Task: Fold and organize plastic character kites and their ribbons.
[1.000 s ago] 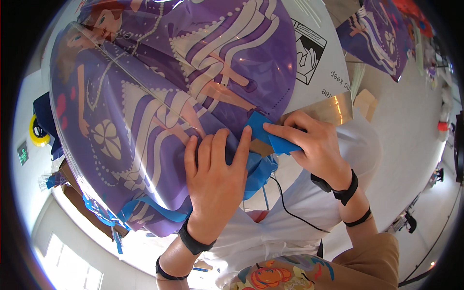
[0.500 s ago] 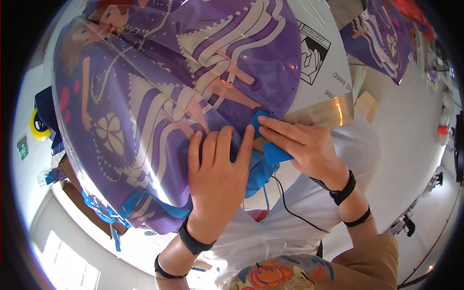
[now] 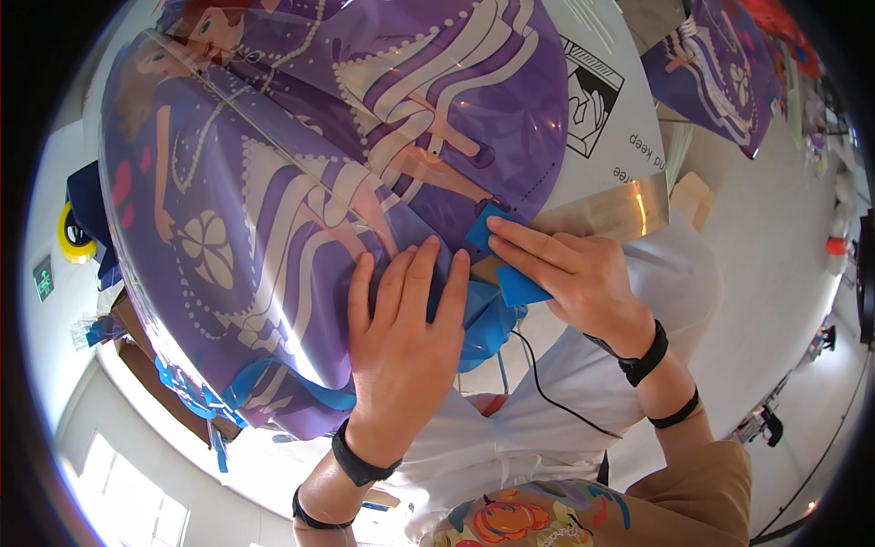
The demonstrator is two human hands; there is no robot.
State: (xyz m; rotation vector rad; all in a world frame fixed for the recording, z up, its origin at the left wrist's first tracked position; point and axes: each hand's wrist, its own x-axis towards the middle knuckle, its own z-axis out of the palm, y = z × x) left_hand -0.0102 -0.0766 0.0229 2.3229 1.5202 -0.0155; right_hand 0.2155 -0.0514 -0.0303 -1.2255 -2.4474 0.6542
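A large purple printed foil balloon [image 3: 301,191], shiny and creased, spreads in front of me, with dress-wearing cartoon figures on it. My left hand [image 3: 406,319] lies flat on its near part, fingers spread. At the balloon's near right edge, my right hand [image 3: 579,278] presses two straight fingers onto a blue strip [image 3: 481,230]; its thumb is hidden. A second blue patch [image 3: 521,287] shows below those fingers; whether both belong to one piece I cannot tell. Crumpled blue plastic [image 3: 486,339] hangs just under the edge, between my hands.
A pale printed sheet [image 3: 629,128] with a shiny gold-toned strip [image 3: 606,210] lies right of the balloon. Another purple balloon [image 3: 706,77] is at the far right. A black cord [image 3: 556,401] crosses my white trousers. A brown carton [image 3: 164,374] stands at the left.
My left hand has slid slightly down and left, so its index finger sits farther from the blue strip. The right hand stays at the same place on it.
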